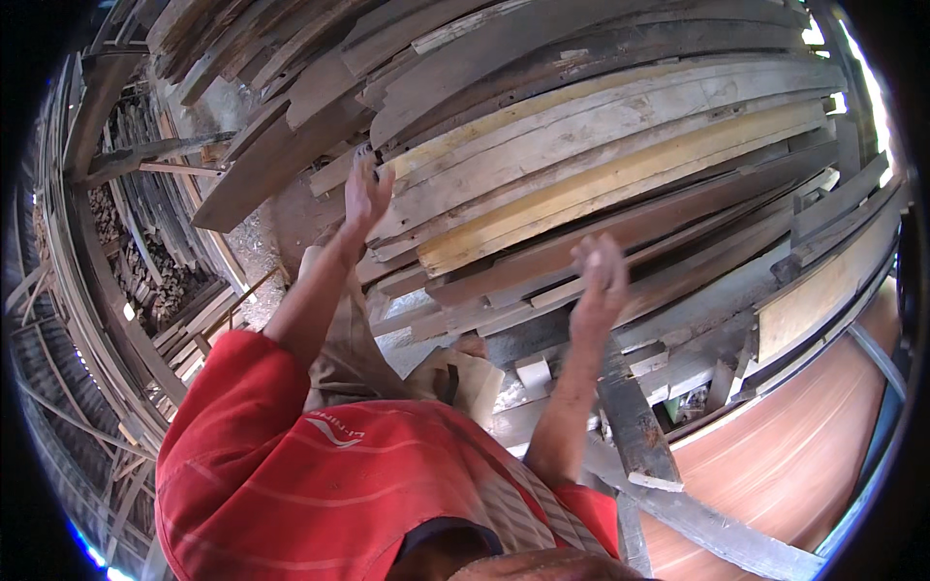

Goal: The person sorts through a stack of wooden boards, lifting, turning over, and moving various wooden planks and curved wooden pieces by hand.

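Observation:
My left hand (368, 198) is raised beside the near-left ends of a stack of long boards, thumb apart from the fingers, nothing seen in it. Whether it touches a board end cannot be told. Further right, my right hand (598, 286) hovers over the lower boards, slightly blurred, its fingers stretched out and holding nothing visible. Between and beyond the hands lie a wide pale grey plank (562, 145) and a yellowish plank (630, 184), side by side. A reddish-brown board (668, 208) lies on the nearer side of the yellowish one.
More dark, rough boards (581, 58) are piled at the far side. Short offcuts (533, 373) and a dark beam end (639, 436) are near my right arm. A smooth reddish wood panel (794, 445) stands at right. Wooden posts and stacked sticks (160, 281) are at left.

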The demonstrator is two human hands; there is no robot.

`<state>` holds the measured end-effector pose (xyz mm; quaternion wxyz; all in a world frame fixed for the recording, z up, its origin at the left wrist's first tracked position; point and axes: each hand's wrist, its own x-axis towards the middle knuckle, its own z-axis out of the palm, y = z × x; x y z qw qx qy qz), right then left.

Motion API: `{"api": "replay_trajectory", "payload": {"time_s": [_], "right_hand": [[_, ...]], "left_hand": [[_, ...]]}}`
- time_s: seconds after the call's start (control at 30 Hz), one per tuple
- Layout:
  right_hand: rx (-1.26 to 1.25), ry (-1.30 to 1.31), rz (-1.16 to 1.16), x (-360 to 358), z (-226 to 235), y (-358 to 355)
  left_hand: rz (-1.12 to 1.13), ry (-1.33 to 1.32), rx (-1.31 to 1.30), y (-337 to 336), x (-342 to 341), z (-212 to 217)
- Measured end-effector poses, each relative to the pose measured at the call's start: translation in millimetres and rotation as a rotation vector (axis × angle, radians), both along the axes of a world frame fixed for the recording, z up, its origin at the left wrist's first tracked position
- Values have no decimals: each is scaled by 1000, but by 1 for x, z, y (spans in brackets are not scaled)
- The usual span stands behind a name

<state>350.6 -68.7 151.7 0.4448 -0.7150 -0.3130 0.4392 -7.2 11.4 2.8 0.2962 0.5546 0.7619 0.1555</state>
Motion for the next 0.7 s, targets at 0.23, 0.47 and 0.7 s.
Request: {"api": "replay_trajectory", "payload": {"time_s": [0.23, 0.47, 0.7], "right_hand": [[919, -281, 473, 3, 136, 152], [1128, 303, 251, 9, 225, 112], [1138, 139, 273, -7, 213, 117]], "left_hand": [[-4, 182, -237, 92, -48, -93], [-32, 418, -208, 88, -32, -124], [-65, 140, -291, 102, -59, -150]]}}
